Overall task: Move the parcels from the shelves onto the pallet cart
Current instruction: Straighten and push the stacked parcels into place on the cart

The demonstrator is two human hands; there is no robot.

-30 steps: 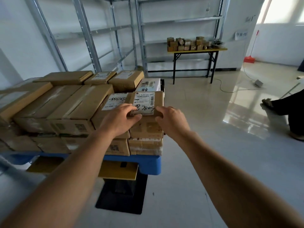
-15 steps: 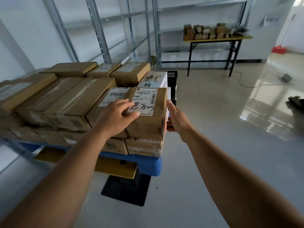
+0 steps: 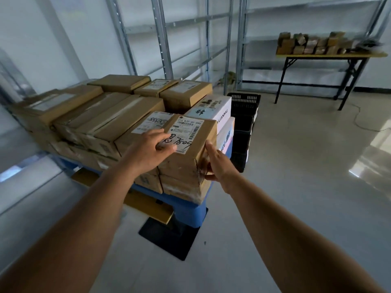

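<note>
Stacked brown parcels (image 3: 88,115) filling the blue pallet cart (image 3: 186,210), in front of bare metal shelves (image 3: 160,37). Left hand (image 3: 148,153) lying flat on the labelled box (image 3: 188,149) at the near corner of the stack, fingers relaxed, gripping nothing. Right hand (image 3: 218,166) pressing straight fingers against that box's right side. White boxes (image 3: 213,111) sitting just behind, black crates (image 3: 243,121) beside them. Folding table (image 3: 321,56) with small parcels standing far right.

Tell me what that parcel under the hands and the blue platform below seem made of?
The parcel looks like matte brown cardboard, scuffed at its corners, with a white paper label. The blue platform seems smooth moulded plastic, judging by its even colour and rounded edges.
</note>
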